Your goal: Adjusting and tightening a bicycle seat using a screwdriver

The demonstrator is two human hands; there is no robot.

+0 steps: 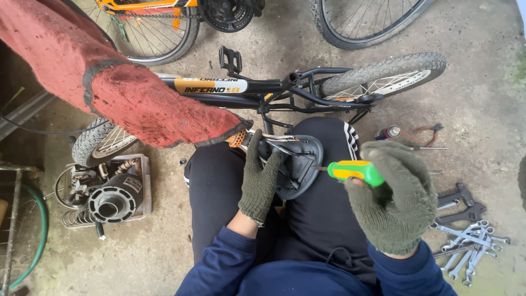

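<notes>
A black bicycle saddle rests upside down on my lap, its rails facing up. My left hand, in a dark knitted glove, grips the saddle's left edge. My right hand, gloved the same way, is closed around a screwdriver with a green and yellow handle. The screwdriver's shaft points left into the underside of the saddle. A small black and orange bicycle lies on its side on the concrete just beyond my knees.
A red rag hangs over the upper left. A tray of metal parts and a black ribbed cylinder sit at the left. Several wrenches, pliers and a small spray can lie at the right. Other bicycle wheels stand at the top.
</notes>
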